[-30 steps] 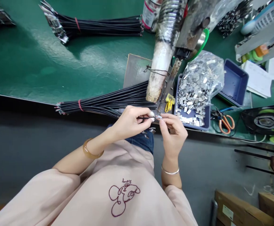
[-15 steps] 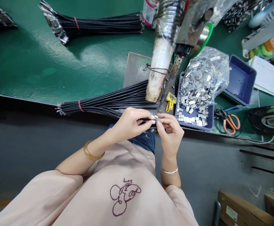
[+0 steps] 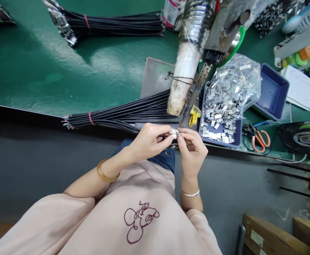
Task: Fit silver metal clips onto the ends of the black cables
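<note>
My left hand [image 3: 150,142] pinches a thin black cable [image 3: 165,135] close to its end, between thumb and fingertips. My right hand [image 3: 192,148] is closed too, its thumb and forefinger on a small silver metal connector [image 3: 176,131] at the cable's tip. The fingertips of both hands almost meet there and partly cover the joint. Just behind the hands, at the bench edge, lies a bundle of black cables [image 3: 123,112] tied with a red band. A soldering iron [image 3: 197,94] slants down beyond my fingers, beside a white, dirty-ended duct [image 3: 180,85].
A blue tray [image 3: 236,141] of small metal connectors and a plastic bag [image 3: 232,81] stand to the right. Orange-handled pliers [image 3: 261,141] lie past it. Yellow clips [image 3: 194,116] sit near the iron. Another banded cable bundle [image 3: 117,25] rests at the back; cardboard boxes [image 3: 269,233] are on the floor.
Both hands keep their pinch at nearly the same spot. The metal piece between the fingertips has turned slightly and shows more of its surface. The view has shifted a little.
</note>
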`<state>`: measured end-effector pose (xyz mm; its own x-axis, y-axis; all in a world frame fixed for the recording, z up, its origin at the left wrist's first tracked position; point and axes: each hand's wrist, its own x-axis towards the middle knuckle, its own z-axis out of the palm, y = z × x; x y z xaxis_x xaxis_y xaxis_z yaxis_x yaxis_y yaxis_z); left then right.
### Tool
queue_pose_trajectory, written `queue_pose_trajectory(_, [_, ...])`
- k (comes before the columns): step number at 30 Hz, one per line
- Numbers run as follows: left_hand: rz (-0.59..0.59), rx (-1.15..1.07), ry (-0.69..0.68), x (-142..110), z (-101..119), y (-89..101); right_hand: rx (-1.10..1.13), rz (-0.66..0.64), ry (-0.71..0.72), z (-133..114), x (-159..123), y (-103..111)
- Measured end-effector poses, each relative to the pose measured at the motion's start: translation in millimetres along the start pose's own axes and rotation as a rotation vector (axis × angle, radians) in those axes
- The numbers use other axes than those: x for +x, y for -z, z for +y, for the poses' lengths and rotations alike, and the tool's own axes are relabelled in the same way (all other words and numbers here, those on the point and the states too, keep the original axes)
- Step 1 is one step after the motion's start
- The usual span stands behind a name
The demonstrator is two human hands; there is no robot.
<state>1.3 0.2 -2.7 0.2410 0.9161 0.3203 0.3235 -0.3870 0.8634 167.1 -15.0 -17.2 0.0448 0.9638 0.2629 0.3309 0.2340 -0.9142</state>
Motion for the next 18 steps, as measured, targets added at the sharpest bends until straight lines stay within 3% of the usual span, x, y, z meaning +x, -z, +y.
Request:
queue_pose_trajectory(3, [0.029, 0.033, -0.033, -1.2, -2.6, -2.1, -0.047, 0.012, 0.033, -0.2, -0.6, 0.7])
queue_pose_trajectory(10, [0.035, 0.133, -0.126, 0.0, -5.7, -4.5, -0.299, -0.002, 0.296, -1.8, 0.0, 8.2])
queue_pose_trajectory(18, [0.040, 0.103, -0.171, -2.5, -7.0, -0.2, 0.097, 0.015, -0.062, 1.8, -4.1, -0.2])
